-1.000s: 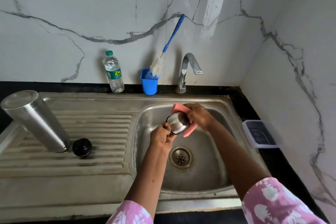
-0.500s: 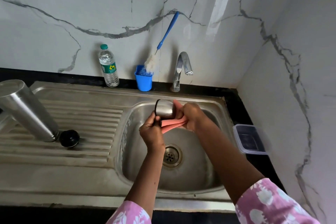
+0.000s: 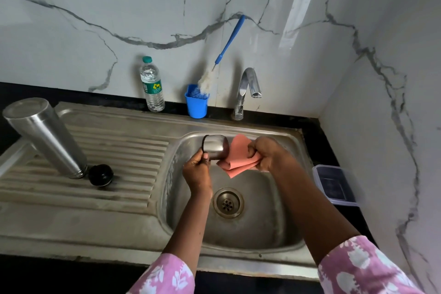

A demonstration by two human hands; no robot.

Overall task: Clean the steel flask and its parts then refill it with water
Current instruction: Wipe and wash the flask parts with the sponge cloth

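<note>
The steel cup-lid point(image 3: 216, 147) of the flask is held on its side over the far part of the sink basin point(image 3: 262, 227), its rim pinched between thumb and fingers of the left hand point(image 3: 198, 169). A folded pink cloth point(image 3: 238, 157) is gripped in the curled fingers of the right hand point(image 3: 267, 154) and lies against the closed end of the cup-lid. The flask body point(image 3: 47, 136) is stood upside down, leaning, on the ribbed drainboard point(image 3: 124, 162), and the black stopper point(image 3: 100, 175) rests just beside its mouth. Behind the sink, a blue holder point(image 3: 196, 105) with a long-handled bottle brush point(image 3: 226, 48), a capped plastic water bottle point(image 3: 152, 86) and the tap point(image 3: 247, 88) are ranged along the marble wall; no water is seen running. A clear lidded container point(image 3: 334, 185) sits on the black counter to the right. The task is judged to be at the stage of wiping the parts: whether body and stopper are already cleaned cannot be told, while reassembly and refilling with water are evidently left to be done.
</note>
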